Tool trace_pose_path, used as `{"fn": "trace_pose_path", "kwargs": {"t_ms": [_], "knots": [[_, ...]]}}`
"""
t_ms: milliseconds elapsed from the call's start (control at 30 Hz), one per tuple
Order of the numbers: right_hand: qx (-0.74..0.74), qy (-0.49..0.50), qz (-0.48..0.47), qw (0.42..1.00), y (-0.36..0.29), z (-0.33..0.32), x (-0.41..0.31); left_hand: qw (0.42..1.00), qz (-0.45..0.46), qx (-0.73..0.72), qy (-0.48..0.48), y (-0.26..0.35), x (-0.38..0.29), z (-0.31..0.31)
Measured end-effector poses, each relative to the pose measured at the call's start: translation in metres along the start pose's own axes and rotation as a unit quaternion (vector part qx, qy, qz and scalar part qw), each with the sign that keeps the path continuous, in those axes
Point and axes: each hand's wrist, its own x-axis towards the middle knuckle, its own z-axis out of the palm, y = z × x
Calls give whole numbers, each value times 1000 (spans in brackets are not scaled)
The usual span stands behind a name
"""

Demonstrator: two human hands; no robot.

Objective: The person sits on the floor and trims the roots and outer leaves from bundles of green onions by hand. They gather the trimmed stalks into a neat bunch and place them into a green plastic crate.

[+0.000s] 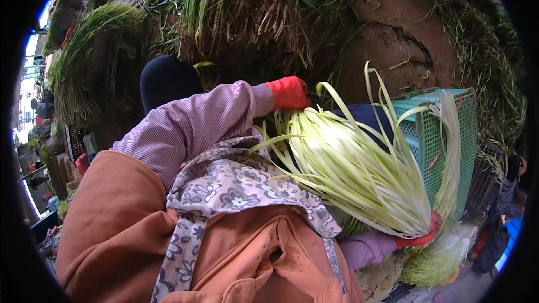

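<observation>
A large bunch of pale yellow-green leafy stalks, like blanched chives (358,164), lies across my lap, its long leaves fanning up and left. At its narrow white end, lower right, my right hand (423,233) in a red glove grips the gathered stalks. My left hand (290,93), also red-gloved, is curled against the bunch's upper left edge; its fingertips are hidden, so whether leaves are inside it cannot be told. A slimmer pale bundle (449,155) hangs against a green plastic crate (467,134) just right of the bunch.
Heaps of green leafy plants with brown root ends (269,21) lie ahead, with more at the left (97,42) and far right (497,75). Bare brown ground (400,21) shows between them. Another pale bundle (442,256) sits below the crate; a dark crate (486,176) stands beyond.
</observation>
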Motion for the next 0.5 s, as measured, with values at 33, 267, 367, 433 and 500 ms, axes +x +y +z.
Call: {"fn": "trace_pose_path", "kwargs": {"t_ms": [33, 267, 367, 433, 500], "knots": [[13, -14, -32, 999, 15, -15, 1, 997, 36, 60, -31, 7, 2, 1], [54, -22, 59, 997, 47, -55, 8, 980, 126, 156, -1, -4, 65, 70], [94, -10, 161, 982, 28, -47, 13, 973, 111, 164, -116, -38, 81, 96], [124, -1, 209, 970, 11, -41, 17, 965, 107, 183, -155, -60, 80, 104], [131, 9, 256, 958, 0, -34, 25, 952, 80, 220, -197, -78, 77, 93]]}}
